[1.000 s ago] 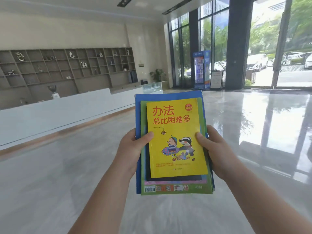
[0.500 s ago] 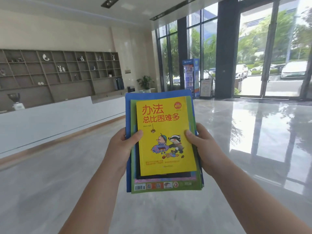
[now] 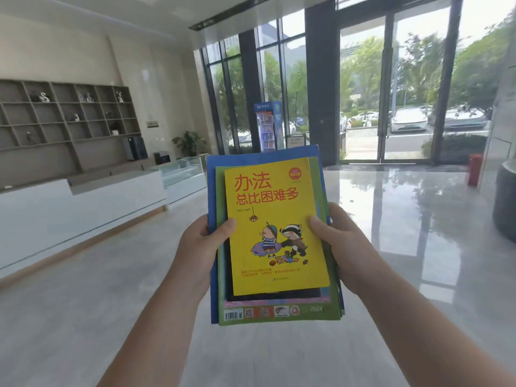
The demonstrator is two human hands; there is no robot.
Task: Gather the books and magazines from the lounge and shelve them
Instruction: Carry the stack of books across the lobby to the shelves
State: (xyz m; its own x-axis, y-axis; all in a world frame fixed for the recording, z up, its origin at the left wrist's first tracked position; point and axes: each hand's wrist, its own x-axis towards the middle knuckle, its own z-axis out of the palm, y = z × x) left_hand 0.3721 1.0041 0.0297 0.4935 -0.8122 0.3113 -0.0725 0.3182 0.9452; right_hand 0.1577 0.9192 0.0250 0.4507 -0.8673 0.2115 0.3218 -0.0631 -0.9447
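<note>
I hold a stack of books and magazines [image 3: 275,236] flat in front of me at chest height. A yellow book with red characters and a cartoon lies on top, over a dark book, a green magazine and a blue one at the bottom. My left hand [image 3: 199,250] grips the stack's left edge with the thumb on the yellow cover. My right hand [image 3: 344,244] grips the right edge the same way. A brown wall shelf unit [image 3: 67,121] with small ornaments stands far off at the left.
A long white reception counter [image 3: 83,202] runs along the left, with a glass case [image 3: 181,171] at its far end. Glass doors and windows [image 3: 391,93] fill the far wall. A red object [image 3: 474,169] and a dark round seat [image 3: 505,202] stand at the right. Glossy floor lies ahead.
The view has swung to the right: shelf unit and counter slid left, more glass doors appear. The stack stays gripped in both hands, unchanged.
</note>
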